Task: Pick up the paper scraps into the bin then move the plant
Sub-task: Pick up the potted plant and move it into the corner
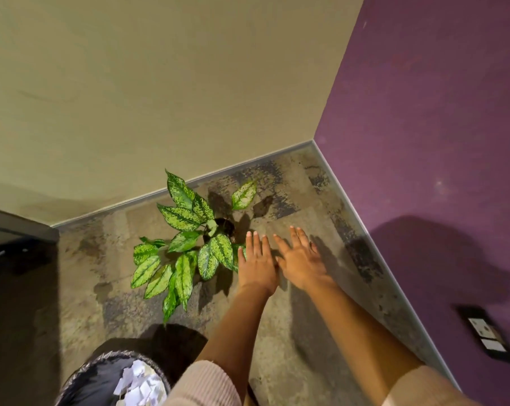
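A potted plant (186, 238) with speckled green leaves stands on the carpet near the room's corner; its dark pot (226, 227) shows between the leaves. My left hand (256, 262) is stretched out flat just right of the leaves, fingers apart, holding nothing. My right hand (302, 259) is beside it, also flat and empty, above bare carpet. At the bottom left a bin (101, 376) with a black liner holds white paper scraps (139, 386).
A beige wall (160, 98) runs behind the plant and a purple wall (438, 127) closes the right side, meeting at the corner. A black socket plate (486, 336) sits low on the purple wall. A dark furniture edge (16, 227) is at the left.
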The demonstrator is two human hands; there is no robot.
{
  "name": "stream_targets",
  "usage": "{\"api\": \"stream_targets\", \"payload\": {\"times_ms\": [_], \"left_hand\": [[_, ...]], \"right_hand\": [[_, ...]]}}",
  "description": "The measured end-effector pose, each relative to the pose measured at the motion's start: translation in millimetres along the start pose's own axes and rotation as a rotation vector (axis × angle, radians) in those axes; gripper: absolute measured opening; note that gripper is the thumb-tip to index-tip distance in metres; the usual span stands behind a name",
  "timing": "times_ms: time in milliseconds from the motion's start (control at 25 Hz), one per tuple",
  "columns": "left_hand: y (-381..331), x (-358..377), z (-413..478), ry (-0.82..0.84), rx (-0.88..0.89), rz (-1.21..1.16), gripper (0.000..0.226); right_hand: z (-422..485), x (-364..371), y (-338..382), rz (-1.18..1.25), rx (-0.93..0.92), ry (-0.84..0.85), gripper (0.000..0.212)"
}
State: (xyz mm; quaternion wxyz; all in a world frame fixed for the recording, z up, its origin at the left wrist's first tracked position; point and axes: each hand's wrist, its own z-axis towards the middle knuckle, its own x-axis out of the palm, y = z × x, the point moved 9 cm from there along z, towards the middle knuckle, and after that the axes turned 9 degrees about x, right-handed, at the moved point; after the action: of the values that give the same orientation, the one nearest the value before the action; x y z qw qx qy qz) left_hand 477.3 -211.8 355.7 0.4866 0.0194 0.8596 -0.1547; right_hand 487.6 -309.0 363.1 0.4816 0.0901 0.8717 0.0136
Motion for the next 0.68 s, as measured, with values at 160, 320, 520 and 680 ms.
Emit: {"api": "stream_targets", "payload": {"times_ms": [160, 320, 520, 680], "left_hand": [[11, -5, 55, 0.051, 0.004, -0.014, 0.063], [18, 0, 108, 0.072, -0.049, -0.110, 0.062], [30, 32, 162, 0.149, -0.205, -0.254, 0.060], [51, 74, 189, 0.200, -0.443, -0.447, 0.057]], "right_hand": [[54, -8, -5, 0.000, 0.039, -0.023, 0.058], [111, -1, -6, 0.044, 0.064, 0.004, 0.056], [176, 23, -17, 0.022, 0.032, 0.081, 0.052], [213, 51, -21, 0.002, -0.016, 0.171, 0.052]]}}
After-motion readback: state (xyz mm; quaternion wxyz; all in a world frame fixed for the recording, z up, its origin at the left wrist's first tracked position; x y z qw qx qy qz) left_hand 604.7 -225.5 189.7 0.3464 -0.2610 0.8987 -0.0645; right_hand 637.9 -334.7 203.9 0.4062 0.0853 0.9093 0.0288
